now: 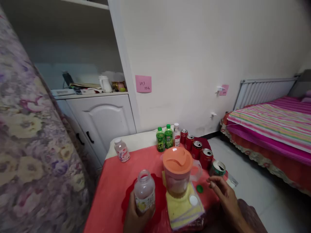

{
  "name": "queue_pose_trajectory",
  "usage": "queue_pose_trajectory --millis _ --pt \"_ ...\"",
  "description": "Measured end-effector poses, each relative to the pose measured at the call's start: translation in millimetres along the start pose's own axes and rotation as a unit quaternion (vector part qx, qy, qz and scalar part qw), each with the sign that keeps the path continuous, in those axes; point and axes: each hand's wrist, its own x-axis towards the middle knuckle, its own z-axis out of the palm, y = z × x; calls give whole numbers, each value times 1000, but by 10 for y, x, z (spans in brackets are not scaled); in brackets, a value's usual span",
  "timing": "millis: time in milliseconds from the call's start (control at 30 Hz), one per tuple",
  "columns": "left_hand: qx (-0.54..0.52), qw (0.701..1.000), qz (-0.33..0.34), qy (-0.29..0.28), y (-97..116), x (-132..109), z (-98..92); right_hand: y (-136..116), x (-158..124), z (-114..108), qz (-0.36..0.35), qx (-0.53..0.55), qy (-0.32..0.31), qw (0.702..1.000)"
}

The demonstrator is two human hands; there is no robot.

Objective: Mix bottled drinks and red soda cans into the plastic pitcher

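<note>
My left hand [139, 215] is wrapped round a clear plastic bottle [145, 191] with a fruit label. The bottle stands upright over a red scalloped mat [159, 197], and its mouth is uncapped. To its right is a clear pitcher [178, 186] with an orange lid [177, 160], resting on a folded yellow cloth [177, 212]. A white cap [193, 200] lies on the cloth, and a green cap [199, 188] lies beside it. My right hand [224, 195] hovers by the table's right side, near a green-banded can [218, 168]. Its fingers are loosely bent, with nothing visible in them.
Two green bottles [160, 139] and a white-capped bottle [177, 135] stand at the back. Several red cans [196, 149] line the right edge. Another capped bottle [122, 150] stands back left. A floral curtain [43, 145] hangs left; a bed [272, 129] is right.
</note>
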Motion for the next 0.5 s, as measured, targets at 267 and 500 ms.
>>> queue_pose_trajectory --millis 267,500 --pt "2 1000 -6 22 -108 32 -11 183 28 104 -4 4 -42 999" --pt "31 999 -16 25 2 8 41 329 51 108 9 -31 -62 998"
